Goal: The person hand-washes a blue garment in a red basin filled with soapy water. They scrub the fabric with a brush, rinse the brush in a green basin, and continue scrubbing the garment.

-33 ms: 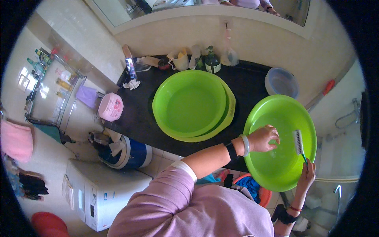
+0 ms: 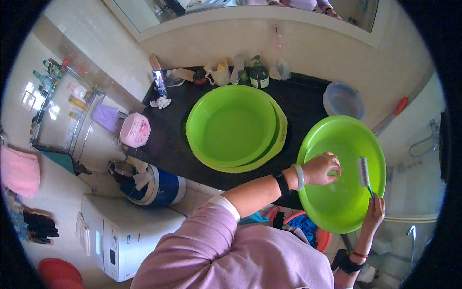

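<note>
A large green basin (image 2: 344, 216) hangs over the right end of the black counter. My left hand (image 2: 321, 169) is over its inside, the fingers curved with a gap to the thumb and nothing visible in them. At the basin's right near rim, my right hand (image 2: 374, 215) is closed around the green handle of a scrub brush (image 2: 364, 172). The brush's white bristled head points away from me above the basin. To the left, two more green basins sit nested, the upper basin (image 2: 236, 127) inside the lower basin (image 2: 280, 139).
The black counter (image 2: 168, 139) also carries a pump bottle (image 2: 259, 77), a lidded round container (image 2: 343, 101), a pink tub (image 2: 135, 130) and a phone (image 2: 159, 83). Below are a red basin of clothes (image 2: 323, 238), a white washing machine (image 2: 130, 236) and a blue-white bin (image 2: 166, 185).
</note>
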`<control>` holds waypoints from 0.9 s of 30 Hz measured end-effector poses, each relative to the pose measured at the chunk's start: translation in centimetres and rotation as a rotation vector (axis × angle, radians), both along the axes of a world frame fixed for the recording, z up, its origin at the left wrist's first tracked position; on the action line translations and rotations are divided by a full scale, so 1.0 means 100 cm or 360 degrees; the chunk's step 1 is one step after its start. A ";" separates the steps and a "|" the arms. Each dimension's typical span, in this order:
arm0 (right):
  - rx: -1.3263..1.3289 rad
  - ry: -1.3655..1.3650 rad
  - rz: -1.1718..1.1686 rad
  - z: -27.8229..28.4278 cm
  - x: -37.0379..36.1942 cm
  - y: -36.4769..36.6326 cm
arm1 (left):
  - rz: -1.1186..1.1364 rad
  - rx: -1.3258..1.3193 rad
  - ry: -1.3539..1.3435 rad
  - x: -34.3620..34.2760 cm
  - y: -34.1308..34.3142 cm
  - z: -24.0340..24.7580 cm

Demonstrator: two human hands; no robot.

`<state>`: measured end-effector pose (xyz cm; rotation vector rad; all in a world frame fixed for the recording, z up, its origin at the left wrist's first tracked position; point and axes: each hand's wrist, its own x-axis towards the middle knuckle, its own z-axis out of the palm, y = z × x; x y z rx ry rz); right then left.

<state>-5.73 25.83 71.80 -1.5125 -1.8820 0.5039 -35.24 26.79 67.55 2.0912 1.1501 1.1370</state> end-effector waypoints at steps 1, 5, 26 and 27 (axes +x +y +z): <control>0.0169 -0.0163 0.0124 0.000 -0.001 0.001 | -0.0017 0.0025 -0.0002 0.000 0.001 0.000; 0.0315 -0.0237 0.0219 -0.001 -0.002 0.002 | -0.0022 0.0071 0.0026 0.002 0.001 -0.002; 0.0039 -0.0069 0.0256 -0.007 -0.010 -0.008 | 0.0052 -0.0003 0.0046 0.004 0.001 -0.001; 0.0000 -0.0008 0.0180 -0.008 -0.010 -0.009 | 0.0032 0.0001 0.0026 0.004 0.001 -0.001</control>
